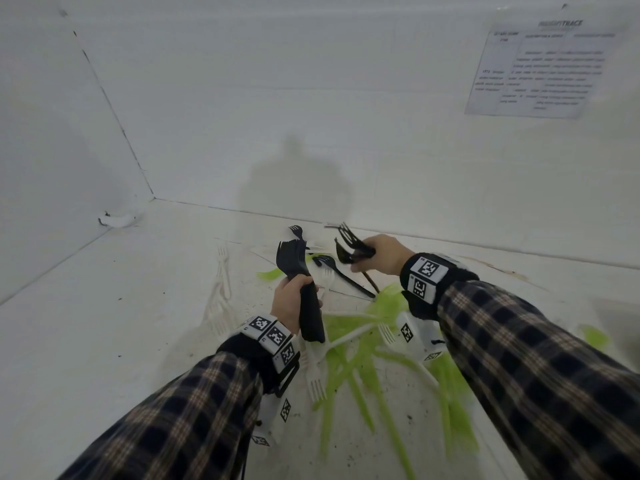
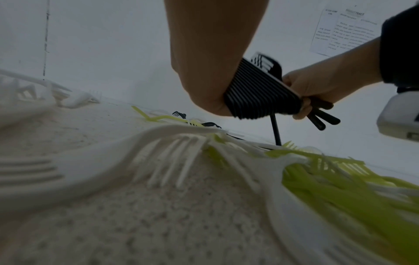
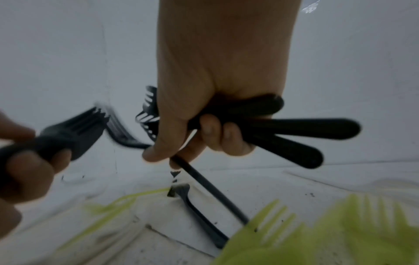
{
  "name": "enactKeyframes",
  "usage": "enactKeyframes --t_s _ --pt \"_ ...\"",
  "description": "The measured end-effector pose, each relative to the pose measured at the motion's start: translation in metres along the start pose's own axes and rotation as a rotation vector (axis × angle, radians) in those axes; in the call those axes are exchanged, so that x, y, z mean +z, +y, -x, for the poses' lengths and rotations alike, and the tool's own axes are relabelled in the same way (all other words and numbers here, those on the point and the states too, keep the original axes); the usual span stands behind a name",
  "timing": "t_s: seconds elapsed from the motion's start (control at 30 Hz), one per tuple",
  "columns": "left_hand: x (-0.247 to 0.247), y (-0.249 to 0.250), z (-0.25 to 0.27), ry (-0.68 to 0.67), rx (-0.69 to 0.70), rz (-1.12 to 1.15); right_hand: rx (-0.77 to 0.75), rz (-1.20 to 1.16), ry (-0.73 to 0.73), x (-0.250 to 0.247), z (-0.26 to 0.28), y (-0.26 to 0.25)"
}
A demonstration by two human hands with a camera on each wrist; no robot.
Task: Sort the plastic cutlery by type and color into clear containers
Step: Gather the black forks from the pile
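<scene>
Left hand round stacked black forks, seemingly.

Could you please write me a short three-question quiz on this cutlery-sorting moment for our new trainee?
1. True or false: the left hand grips a neat stack of black forks.
2. Which colour of cutlery does the right hand hold? A. green B. black C. white
3. Fill in: the loose green forks lie mostly below the ______ forearm in the head view.

Key
1. True: the handles are stacked tightly together in the fist.
2. B: it grips a loose bunch of black forks, handles fanned out.
3. Right. White forks lie mixed in, and single black forks remain on the surface.
</scene>
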State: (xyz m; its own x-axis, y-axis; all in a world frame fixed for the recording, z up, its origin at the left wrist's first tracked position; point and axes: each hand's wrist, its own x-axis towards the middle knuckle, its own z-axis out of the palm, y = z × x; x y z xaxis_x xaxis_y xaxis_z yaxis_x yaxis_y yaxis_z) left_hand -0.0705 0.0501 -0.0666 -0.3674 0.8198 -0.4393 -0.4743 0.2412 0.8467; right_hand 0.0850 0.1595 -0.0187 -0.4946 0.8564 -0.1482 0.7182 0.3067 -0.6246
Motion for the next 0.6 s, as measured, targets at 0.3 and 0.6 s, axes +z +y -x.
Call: enactKeyframes --t_s 0.3,0.6 --pt "0.019 -0.006 0.002 -0.026 0.067 0.001 0.083 -0.438 0.061 0.017 0.027 -0.024" --pt "0.026 -0.013 0.017 -0.109 0.015 -0.011 0.119 -0.641 0.144 0.047 0.049 -0.024"
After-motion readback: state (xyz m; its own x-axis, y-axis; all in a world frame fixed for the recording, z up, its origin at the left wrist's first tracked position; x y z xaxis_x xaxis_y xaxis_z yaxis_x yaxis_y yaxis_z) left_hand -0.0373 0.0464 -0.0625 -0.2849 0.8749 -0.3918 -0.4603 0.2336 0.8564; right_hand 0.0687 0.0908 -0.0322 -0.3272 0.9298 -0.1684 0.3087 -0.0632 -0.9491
